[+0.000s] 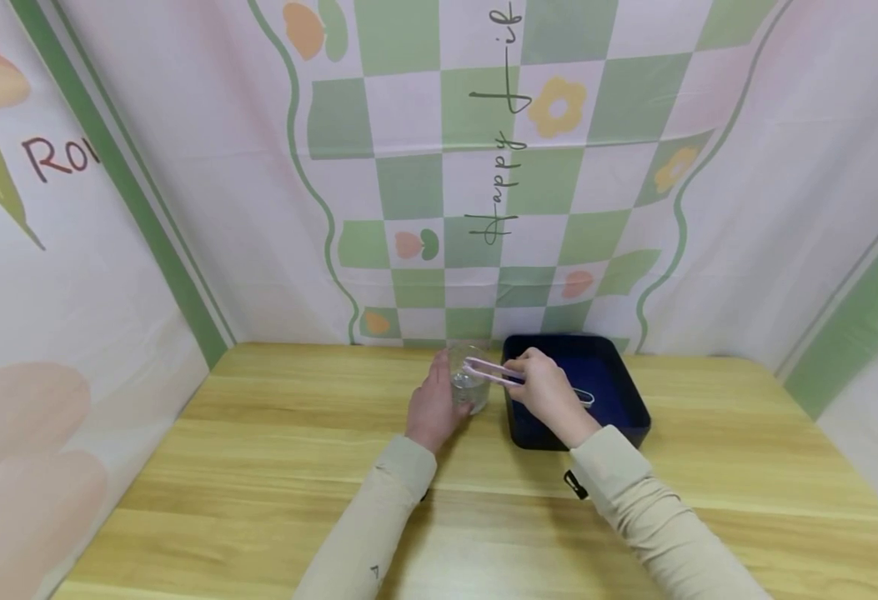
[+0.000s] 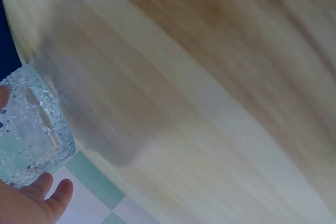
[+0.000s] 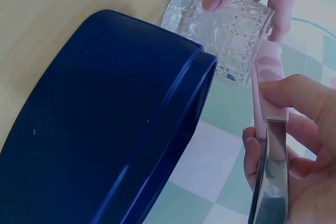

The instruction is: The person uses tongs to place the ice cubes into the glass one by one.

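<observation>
A clear glass (image 1: pixel 472 395) with a cut, faceted pattern stands on the table left of the dark blue box. My left hand (image 1: pixel 434 408) grips it from the left, with the thumb on the near side in the right wrist view. My right hand (image 1: pixel 549 388) holds a pair of tongs (image 3: pixel 274 169), which have metal arms and pink ends. The pink ends point left and reach the glass's mouth. In the left wrist view a pale strip shows through the glass (image 2: pixel 31 129); what lies inside is hard to tell.
The dark blue box (image 1: pixel 619 367), open at the top, stands right of the glass under my right forearm. A small black piece (image 1: pixel 575 485) shows beside my right sleeve. Behind the wooden table (image 1: pixel 258 467) hangs a checkered cloth (image 1: pixel 471 250).
</observation>
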Tool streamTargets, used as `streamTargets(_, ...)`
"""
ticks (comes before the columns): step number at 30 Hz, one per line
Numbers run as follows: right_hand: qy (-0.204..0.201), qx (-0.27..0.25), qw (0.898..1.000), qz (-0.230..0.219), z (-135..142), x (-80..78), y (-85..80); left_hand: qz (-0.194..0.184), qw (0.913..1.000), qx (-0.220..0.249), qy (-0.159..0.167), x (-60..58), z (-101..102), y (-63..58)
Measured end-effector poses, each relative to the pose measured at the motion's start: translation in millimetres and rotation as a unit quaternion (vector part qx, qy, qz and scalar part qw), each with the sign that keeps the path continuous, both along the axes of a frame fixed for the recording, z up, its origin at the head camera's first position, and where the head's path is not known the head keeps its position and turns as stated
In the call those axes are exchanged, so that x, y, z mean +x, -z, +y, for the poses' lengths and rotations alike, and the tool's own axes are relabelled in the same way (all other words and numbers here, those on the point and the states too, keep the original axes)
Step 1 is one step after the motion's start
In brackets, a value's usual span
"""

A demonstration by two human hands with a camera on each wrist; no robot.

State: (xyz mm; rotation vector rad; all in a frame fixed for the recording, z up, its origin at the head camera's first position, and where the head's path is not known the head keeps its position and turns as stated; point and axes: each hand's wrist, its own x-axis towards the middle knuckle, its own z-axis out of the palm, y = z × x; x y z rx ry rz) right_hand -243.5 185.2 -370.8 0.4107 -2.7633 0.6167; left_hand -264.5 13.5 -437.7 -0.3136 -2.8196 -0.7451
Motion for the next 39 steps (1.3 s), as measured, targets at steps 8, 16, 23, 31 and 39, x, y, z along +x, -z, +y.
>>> streamTargets(8, 0.011, -0.005, 1.0, -0.023, -2, 0.5, -2.2, 0.003, 1.0, -0.005, -0.002, -0.1, 1, -0.6)
streamTargets(16, 0.025, -0.023, 0.999, -0.012, 3, -1.4, -5.6, 0.008, 0.9999, -0.007, -0.005, -1.2, 0, 0.1)
streamTargets(23, 0.064, -0.026, 0.998, -0.011, 15, -8.9, -10.5, 0.016, 0.9998, -0.013, -0.006, -1.9, 1, 1.9)
streamTargets(31, 0.102, -0.038, 0.994, -0.008, 30, -17.7, -12.6, 0.012, 0.9998, -0.014, -0.011, -2.0, 1, 2.5)
streamTargets(39, 0.131, -0.034, 0.991, -0.001, 39, -24.0, -4.7, 0.025, 0.9994, -0.023, -0.009, -1.3, 0, 3.3)
